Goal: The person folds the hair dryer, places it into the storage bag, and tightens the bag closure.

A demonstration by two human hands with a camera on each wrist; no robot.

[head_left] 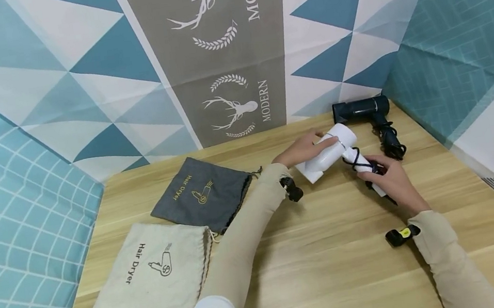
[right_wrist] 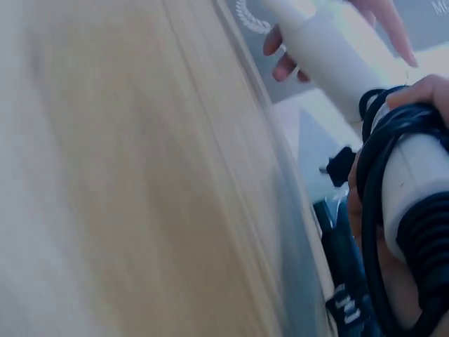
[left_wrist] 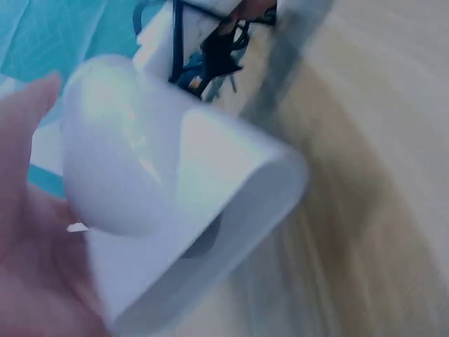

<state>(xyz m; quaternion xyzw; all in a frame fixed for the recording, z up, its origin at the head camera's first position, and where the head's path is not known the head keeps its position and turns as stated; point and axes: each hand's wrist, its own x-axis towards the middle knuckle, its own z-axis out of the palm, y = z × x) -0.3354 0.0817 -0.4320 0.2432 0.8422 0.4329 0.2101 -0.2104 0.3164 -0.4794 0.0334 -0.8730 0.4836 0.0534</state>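
A white hair dryer (head_left: pixel 329 157) is held between both hands over the right part of the table. My left hand (head_left: pixel 299 150) grips its barrel, thumb on one side and fingers on the other. Around the handle curls my right hand (head_left: pixel 392 179), with the black cord (right_wrist: pixel 379 161) wound there. In the left wrist view, the wide flat nozzle (left_wrist: pixel 259 182) points toward the camera. A black plug (right_wrist: pixel 342 167) shows beside the handle in the right wrist view. Behind the hands, a black hair dryer (head_left: pixel 360 109) lies on the table, its cord wrapped about its handle.
A dark grey drawstring pouch (head_left: pixel 188 208) and a cream drawstring pouch (head_left: pixel 153 296) lie flat at the left, both printed "Hair Dryer". The wooden table (head_left: pixel 327 268) meets patterned cloth walls (head_left: pixel 326 44) at the back and sides.
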